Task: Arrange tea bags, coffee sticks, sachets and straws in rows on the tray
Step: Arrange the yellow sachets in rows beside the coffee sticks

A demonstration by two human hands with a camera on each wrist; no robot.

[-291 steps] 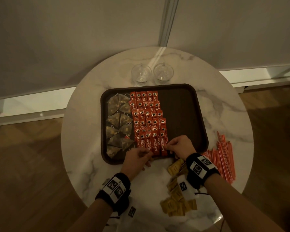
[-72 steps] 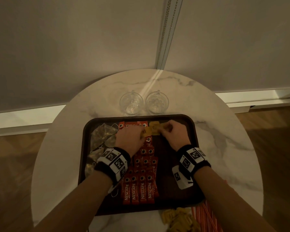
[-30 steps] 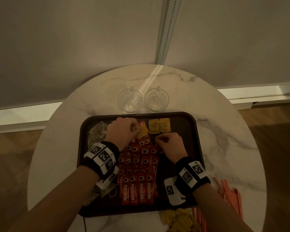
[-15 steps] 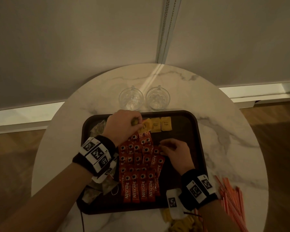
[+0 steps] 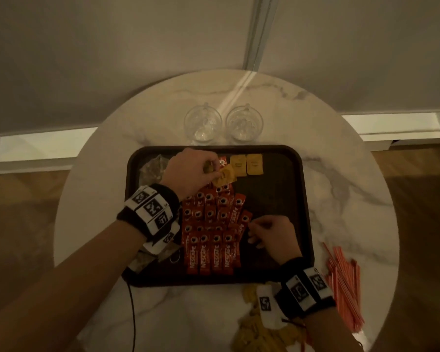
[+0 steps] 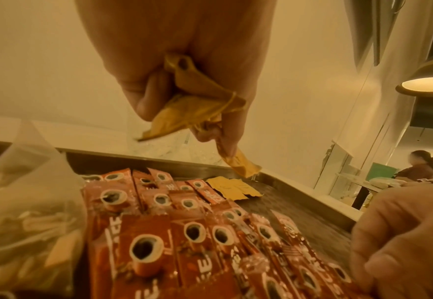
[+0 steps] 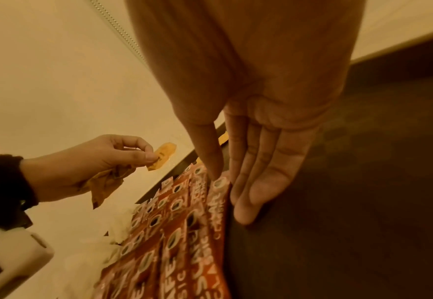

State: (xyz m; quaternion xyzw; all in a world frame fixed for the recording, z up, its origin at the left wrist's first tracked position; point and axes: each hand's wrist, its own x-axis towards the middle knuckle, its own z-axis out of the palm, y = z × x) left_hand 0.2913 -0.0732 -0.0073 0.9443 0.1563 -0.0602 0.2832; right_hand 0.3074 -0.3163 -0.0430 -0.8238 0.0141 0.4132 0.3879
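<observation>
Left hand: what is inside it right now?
The left hand grips a crumpled bunch of yellow sachets, and its fingers pinch one sachet out over the tray. How many sachets are in the bunch is hidden by the palm.

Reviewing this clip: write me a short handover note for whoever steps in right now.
Left hand: grips a bunch of yellow sachets, pinching one above the tray's far end.
Right hand: open, fingers straight along the edge of the coffee sticks.
Tray: tea bags on the left, coffee sticks in rows mid-tray, two sachets laid flat at the far edge.
Left: remaining sachets and all straws, both on the table.
</observation>
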